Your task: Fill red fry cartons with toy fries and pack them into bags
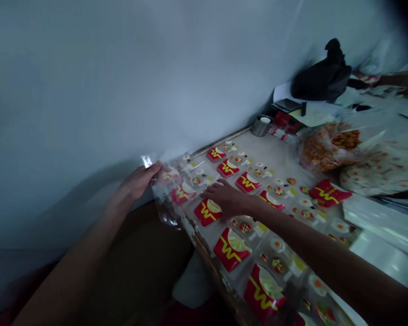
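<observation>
A clear plastic film (238, 235), printed with rows of red fries packets, eggs, small round dishes and other food pictures, lies along the table. At its far left end, my left hand (142, 179) is closed on the film's edge, where crinkled plastic (168, 213) shines and hangs over the table edge. My right hand (226, 198) lies palm down on the film, beside a printed red fries packet (207, 212), fingers stretched toward the left end. Part of the print is hidden under my right hand and forearm.
A wall stands behind the table, whose worn edge (204, 249) runs diagonally. Farther back are a metal cup (261, 126), a black bag (323, 74) and a dark flat device (288, 105). Clear bags of orange-brown pieces (326, 147) and pale printed plastic (384, 167) lie right.
</observation>
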`<state>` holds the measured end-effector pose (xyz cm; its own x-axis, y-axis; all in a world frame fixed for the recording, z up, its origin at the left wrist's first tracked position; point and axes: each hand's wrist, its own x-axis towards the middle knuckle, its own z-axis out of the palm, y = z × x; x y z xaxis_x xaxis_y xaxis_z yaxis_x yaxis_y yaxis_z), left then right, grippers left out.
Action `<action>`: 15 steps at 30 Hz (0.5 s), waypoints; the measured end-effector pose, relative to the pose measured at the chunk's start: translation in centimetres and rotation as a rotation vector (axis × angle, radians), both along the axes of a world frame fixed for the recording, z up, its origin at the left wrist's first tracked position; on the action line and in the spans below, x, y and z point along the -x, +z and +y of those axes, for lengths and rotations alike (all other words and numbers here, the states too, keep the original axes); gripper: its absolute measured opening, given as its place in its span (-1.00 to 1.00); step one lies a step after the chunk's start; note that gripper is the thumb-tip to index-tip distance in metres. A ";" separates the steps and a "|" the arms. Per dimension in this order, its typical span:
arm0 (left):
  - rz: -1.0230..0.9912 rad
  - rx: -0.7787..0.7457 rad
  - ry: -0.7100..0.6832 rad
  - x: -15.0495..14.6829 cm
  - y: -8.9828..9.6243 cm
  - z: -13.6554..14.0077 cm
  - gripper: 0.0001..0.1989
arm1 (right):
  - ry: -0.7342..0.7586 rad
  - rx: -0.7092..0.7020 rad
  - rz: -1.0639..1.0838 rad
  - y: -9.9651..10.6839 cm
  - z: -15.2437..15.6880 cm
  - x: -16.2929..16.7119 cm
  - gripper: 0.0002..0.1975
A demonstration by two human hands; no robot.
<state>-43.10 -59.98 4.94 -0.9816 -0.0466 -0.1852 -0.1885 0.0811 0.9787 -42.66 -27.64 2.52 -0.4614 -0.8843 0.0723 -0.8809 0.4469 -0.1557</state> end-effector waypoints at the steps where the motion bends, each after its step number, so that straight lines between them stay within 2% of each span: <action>1: 0.025 -0.005 0.030 0.3 0.1 0.3 -0.50 | -0.017 -0.001 -0.002 0.7 0.1 -0.3 -0.16; 4: 0.097 -0.032 0.114 1.1 0.7 1.6 -0.55 | -0.031 0.013 -0.028 3.4 1.1 -1.3 -0.06; 7: 0.052 -0.044 0.156 1.3 1.1 3.5 -0.58 | -0.072 0.007 -0.012 6.4 3.1 -2.4 0.02; 11: -0.010 -0.003 0.098 0.5 1.4 6.6 -0.62 | -0.249 0.049 0.075 8.9 6.7 -3.1 0.06; 15: 0.058 0.174 -0.033 -0.2 2.0 9.2 -0.64 | -0.470 0.128 0.214 9.7 9.6 -3.3 0.05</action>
<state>-42.94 -50.77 6.95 -0.9919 -0.0402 -0.1205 -0.1267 0.2550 0.9586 -39.38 -18.05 12.20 -0.7689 -0.5634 0.3021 -0.6082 0.7903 -0.0741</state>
